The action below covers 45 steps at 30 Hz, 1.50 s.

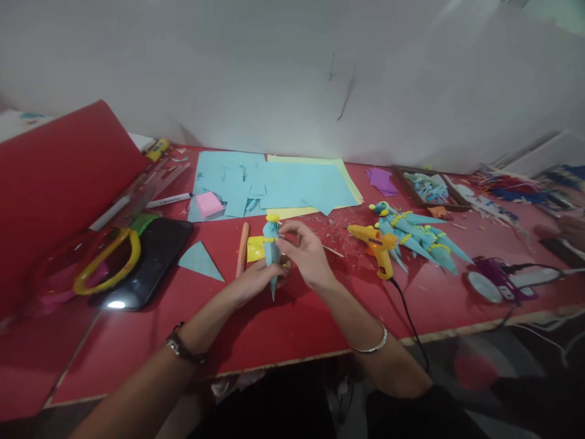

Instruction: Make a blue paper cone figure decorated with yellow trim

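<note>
A slim blue paper cone figure (272, 255) with a yellow top and yellow trim stands upright, its point down, above the red table. My left hand (256, 280) is closed round its lower part. At its upper part, the fingers of my right hand (308, 251) are pinched together against it; anything small between them is hidden. Just behind my left hand lie a yellow piece (255, 249) and an orange stick (242, 249). A blue paper triangle (201, 261) is to their left. To the right rests a yellow glue gun (377, 244), beside several similar blue cone figures (411, 236).
Blue paper sheets (301, 183) and a pink block (209, 204) lie at the back. On the left are a black glossy slab (159, 256), a yellow loop (108, 275) and a raised red board (68, 171). A scrap tray (457, 196) and purple power strip (503, 283) are on the right.
</note>
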{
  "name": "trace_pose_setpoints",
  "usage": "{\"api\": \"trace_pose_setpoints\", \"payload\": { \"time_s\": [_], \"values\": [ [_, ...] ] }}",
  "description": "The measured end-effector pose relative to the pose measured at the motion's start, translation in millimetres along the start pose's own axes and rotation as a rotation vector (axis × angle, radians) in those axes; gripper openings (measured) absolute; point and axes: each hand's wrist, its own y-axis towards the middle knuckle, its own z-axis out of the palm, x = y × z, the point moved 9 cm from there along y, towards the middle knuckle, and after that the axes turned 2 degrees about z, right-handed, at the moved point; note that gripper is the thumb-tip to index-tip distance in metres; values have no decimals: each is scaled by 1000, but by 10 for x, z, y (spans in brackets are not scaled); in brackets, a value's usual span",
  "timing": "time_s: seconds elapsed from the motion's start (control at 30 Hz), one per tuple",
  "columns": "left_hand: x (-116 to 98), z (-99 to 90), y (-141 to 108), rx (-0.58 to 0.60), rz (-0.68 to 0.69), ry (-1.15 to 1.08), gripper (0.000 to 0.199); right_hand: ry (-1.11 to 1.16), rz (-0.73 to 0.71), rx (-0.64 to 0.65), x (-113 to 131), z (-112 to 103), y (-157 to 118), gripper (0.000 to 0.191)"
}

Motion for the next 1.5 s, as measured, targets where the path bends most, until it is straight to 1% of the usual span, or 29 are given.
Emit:
{"api": "trace_pose_setpoints", "payload": {
  "time_s": [0.13,0.23,0.3,0.43,0.67,0.8,0.9,0.97,1.0,1.07,1.17,1.27,1.33,1.4,1.5],
  "values": [
    [-3,-19,-10,-16,-30,62,16,77,150,68,-184,50,25,27],
    [-23,-2,-12,15,-9,87,17,133,209,111,-240,89,27,33],
    [-22,12,-5,42,10,76,18,177,238,125,-259,107,22,34],
    [-4,7,7,48,17,70,17,215,248,124,-259,113,20,33],
    [-46,15,-15,34,11,59,17,210,260,71,-295,69,29,31],
    [-1,2,-1,37,-1,54,18,184,258,79,-312,66,35,32],
    [-17,35,29,75,47,-19,16,160,219,128,-262,103,35,33],
    [-70,59,43,92,88,-131,13,147,178,184,-208,154,29,34],
    [-98,55,47,82,98,-191,11,137,154,199,-182,169,27,34],
    [-141,8,51,21,95,-280,10,112,105,183,-144,157,28,36],
    [-181,-84,43,-65,70,-337,11,50,41,101,-104,85,26,32],
    [-207,-187,37,-115,76,-344,12,-104,-72,25,18,26,-8,23],
    [-223,-262,35,-139,108,-328,18,-232,-174,21,141,41,-44,18],
    [-220,-333,35,-169,132,-302,24,-357,-262,45,238,84,-76,17],
    [-186,-428,27,-244,133,-270,27,-498,-325,46,297,101,-86,16]
  ]
}}
